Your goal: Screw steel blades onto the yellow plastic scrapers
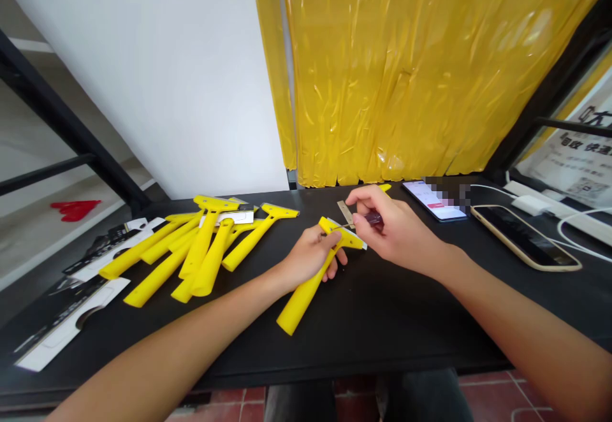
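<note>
My left hand (312, 253) is closed around the neck of a yellow scraper (303, 298), just below its wide head. The scraper's handle slants down toward the table's front edge, and a blade edge shows along the head. In my right hand (389, 224), closed, is a small screwdriver (374, 218) with a dark handle. Its thin shaft points left across the scraper head; whether the tip sits in a screw is too small to tell. A flat metal strip (345, 210) lies by my right fingertips. Behind that hand, the tip of another yellow piece (385, 187) peeks out.
Several yellow scrapers (205, 237) lie piled on the black table (382, 333) at left, beside black-and-white card sleeves (76, 320). Two phones (526, 237) and white cables (574, 218) lie at right. A yellow plastic curtain (396, 78) hangs behind the table.
</note>
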A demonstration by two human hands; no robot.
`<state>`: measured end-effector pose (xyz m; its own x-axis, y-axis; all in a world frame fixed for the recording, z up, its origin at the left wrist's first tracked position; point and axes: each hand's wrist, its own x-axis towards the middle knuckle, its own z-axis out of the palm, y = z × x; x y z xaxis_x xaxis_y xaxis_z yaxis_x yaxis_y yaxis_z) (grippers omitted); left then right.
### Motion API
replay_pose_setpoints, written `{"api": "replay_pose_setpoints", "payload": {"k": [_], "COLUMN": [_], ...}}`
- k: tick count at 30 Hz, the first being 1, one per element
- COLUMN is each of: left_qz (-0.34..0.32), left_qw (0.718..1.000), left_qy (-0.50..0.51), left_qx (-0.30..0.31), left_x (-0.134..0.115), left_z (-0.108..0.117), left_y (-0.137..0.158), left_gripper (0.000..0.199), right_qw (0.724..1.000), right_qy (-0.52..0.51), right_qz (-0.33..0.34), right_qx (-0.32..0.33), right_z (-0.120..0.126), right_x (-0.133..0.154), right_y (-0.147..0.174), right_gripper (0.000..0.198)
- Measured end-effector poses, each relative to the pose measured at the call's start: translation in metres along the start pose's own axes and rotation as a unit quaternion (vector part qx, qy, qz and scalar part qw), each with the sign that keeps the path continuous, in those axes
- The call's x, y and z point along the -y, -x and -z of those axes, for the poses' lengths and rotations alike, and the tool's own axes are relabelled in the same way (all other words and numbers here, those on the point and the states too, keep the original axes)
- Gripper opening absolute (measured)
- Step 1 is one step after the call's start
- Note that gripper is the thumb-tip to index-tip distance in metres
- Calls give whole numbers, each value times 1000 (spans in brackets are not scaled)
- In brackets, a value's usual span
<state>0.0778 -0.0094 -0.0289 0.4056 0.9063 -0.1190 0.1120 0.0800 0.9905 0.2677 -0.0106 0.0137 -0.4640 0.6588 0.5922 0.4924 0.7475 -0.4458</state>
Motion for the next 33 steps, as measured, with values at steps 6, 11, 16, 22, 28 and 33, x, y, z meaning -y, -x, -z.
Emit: {"api": "replay_pose_setpoints", "payload": {"k": [6, 11, 16, 22, 28, 33], "left_qz": [5, -8, -11, -30, -133, -145], "left_qw": [1000, 1000, 1000, 998, 983, 976], "left_qy": [12, 10, 14, 24, -35, -80], "left_qx": [-10, -7, -11, -48, -118, -140], "left_x": [1, 2, 3, -4, -17, -10], "left_z": [1, 0, -1, 7, 27, 33], "left_y": [-1, -1, -1, -3, -1, -1], "left_gripper": [17, 17, 17, 20, 20, 11], "right_qw": [1000, 994, 998, 999, 999, 999], "right_qy": [24, 77, 41, 50, 21, 4], "right_qz": [-8, -55, -42, -2, -28, -52], "right_qx": [-13, -61, -27, -19, 33, 9], "right_z": [-1, -2, 0, 0, -5, -9], "right_x": [-2, -5, -4, -4, -9, -8], "right_y": [0, -2, -2, 0, -1, -3], "right_gripper": [23, 14, 18, 27, 23, 29]}}
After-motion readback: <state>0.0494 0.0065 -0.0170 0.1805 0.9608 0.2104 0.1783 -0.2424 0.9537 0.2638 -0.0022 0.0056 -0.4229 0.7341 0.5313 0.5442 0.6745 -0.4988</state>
